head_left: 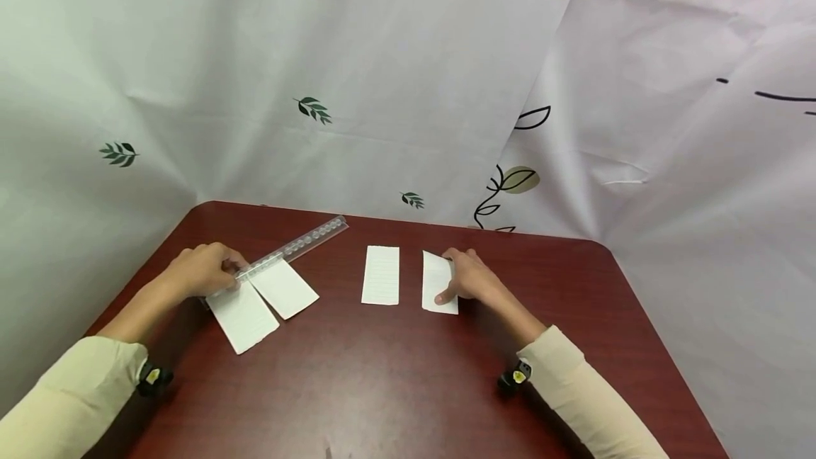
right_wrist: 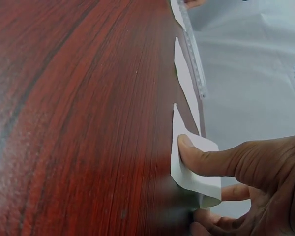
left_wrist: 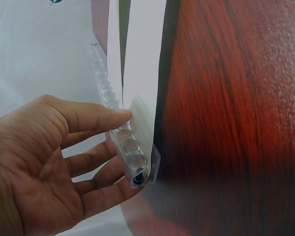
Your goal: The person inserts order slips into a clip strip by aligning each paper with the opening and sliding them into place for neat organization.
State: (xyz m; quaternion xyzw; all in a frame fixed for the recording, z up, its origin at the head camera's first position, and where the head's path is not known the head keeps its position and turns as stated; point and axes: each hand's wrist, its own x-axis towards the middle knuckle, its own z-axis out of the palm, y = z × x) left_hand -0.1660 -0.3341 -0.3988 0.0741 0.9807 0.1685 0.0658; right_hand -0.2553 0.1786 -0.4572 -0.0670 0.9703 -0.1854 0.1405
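Note:
My left hand [head_left: 204, 268] grips a clear plastic strip [head_left: 315, 236] with a row of round bumps, its thumb on top and fingers underneath in the left wrist view. Two white paper slips, one nearer [head_left: 245, 317] and one farther along [head_left: 283, 287], have their ends at the strip and fan toward me. On the right, my right hand [head_left: 472, 278] pinches another paper slip [right_wrist: 187, 182] between thumb and fingers, and the paper bends up at that side. Between the hands, a further white slip [head_left: 380, 275] lies flat on the table.
The dark red wooden table [head_left: 382, 388] has rounded far corners. A pale cloth backdrop [head_left: 395, 91] with leaf prints hangs behind it and along its sides. Both forearms reach in from the near edge, with small black devices [head_left: 153, 377] at the cuffs.

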